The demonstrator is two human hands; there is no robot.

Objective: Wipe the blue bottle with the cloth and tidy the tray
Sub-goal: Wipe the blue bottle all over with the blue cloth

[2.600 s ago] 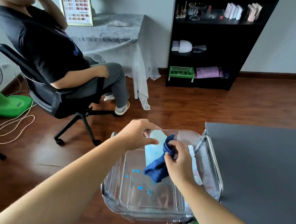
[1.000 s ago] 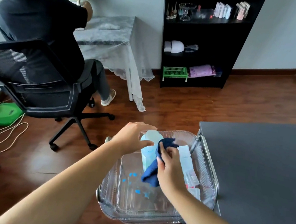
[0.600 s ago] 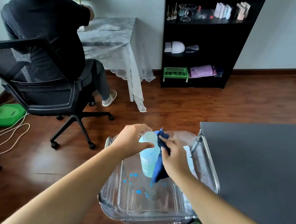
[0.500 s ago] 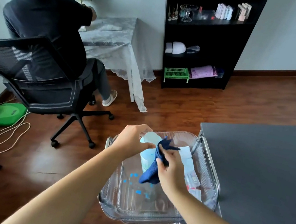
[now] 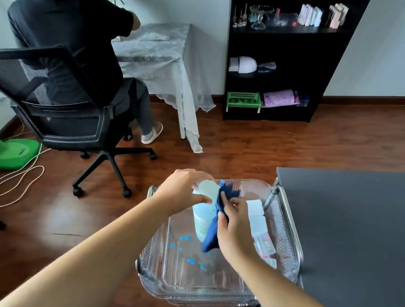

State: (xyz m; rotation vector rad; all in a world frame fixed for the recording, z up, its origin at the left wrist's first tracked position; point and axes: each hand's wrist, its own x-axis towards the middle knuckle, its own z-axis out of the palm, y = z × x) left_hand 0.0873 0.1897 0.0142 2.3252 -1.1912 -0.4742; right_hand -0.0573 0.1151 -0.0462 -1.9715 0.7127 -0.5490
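Both bare forearms reach forward and down from the lower edge of the view, drawing together toward the middle; the left arm runs up from the lower left, and the left grip (image 5: 185, 190) curls from above round the top of the bottle (image 5: 199, 220), fingers over the cap and thumb on the near side; the right arm comes in from the lower right; the right grip (image 5: 235, 226), back of the hand up, pinches the cloth (image 5: 211, 238) against the bottle's side.
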